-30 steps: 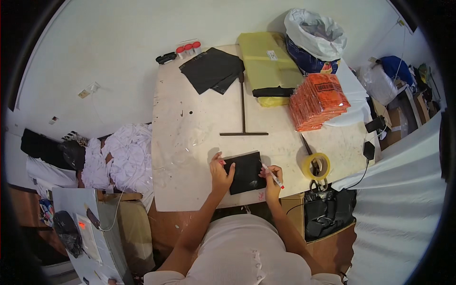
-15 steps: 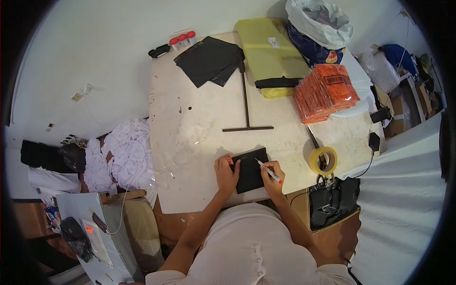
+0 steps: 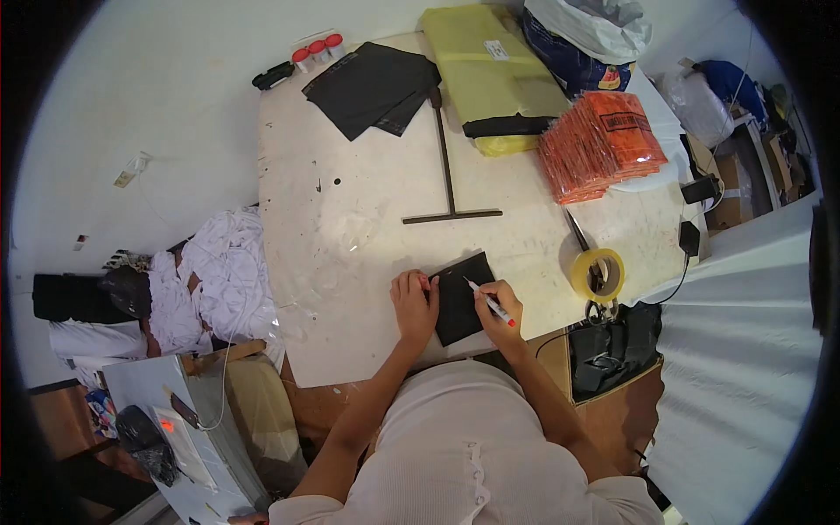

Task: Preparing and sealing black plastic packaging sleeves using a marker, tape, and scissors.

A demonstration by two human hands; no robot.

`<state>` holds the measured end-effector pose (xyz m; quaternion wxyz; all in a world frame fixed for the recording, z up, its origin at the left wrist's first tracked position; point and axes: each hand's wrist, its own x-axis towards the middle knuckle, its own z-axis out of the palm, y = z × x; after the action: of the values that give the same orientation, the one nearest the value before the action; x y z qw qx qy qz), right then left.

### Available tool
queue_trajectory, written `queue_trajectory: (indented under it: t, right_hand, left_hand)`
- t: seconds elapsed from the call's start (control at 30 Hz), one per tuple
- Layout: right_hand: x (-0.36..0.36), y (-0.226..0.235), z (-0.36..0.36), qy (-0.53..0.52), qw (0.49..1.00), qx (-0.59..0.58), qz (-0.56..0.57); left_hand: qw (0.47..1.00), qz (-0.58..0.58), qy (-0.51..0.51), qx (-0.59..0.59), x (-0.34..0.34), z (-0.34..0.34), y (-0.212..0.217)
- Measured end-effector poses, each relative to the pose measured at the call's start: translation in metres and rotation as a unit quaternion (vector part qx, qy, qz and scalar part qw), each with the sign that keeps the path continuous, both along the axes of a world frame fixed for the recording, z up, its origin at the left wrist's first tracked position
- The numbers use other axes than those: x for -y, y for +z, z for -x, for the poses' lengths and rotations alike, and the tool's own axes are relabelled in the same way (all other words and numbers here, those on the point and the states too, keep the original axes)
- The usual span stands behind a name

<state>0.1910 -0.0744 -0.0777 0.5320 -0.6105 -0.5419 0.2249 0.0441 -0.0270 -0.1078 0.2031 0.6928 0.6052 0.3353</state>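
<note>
White pen moved further over black packet, likely writing; right hand fingers pinch it, left hand grip unclear

Between my left hand and right hand I count one black packet; in the right, one pen; beyond the left, three red-lidded jars; right of both, one tape roll, two black adapters.
</note>
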Motion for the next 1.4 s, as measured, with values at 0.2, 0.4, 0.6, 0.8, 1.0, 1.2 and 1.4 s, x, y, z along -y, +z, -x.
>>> queue_trajectory:
  t: [0.2, 0.4, 0.6, 0.8, 1.0, 1.2, 1.4]
  right_hand:
    - [-0.001, 0.0, 0.0, -0.023, 0.999, -0.012, 0.028]
    - [0.005, 0.015, -0.002, 0.002, 0.998, -0.024, 0.054]
    - [0.002, 0.003, -0.008, 0.011, 0.999, 0.042, 0.007]
    - [0.002, 0.01, -0.023, -0.055, 0.998, -0.004, 0.029]
    - [-0.002, 0.011, -0.025, -0.015, 0.997, 0.0, 0.072]
    - [-0.007, 0.013, -0.023, 0.013, 0.999, 0.044, 0.021]
    - [0.0, 0.014, -0.027, 0.012, 0.999, 0.033, 0.006]
  left_hand:
    - [1.0, -0.014, 0.001, -0.012, 0.001, 0.001, 0.0]
    - [1.0, -0.005, 0.002, -0.015, 0.001, 0.0, 0.002]
    - [1.0, -0.006, 0.006, -0.018, 0.001, 0.0, 0.0]
    - [1.0, 0.002, -0.004, -0.017, 0.001, 0.001, 0.0]
    - [1.0, -0.009, -0.008, -0.011, 0.0, 0.0, 0.001]
    - [1.0, -0.017, 0.003, -0.016, 0.001, 0.0, 0.001]
    - [1.0, -0.009, -0.004, -0.013, 0.002, 0.001, 0.001]
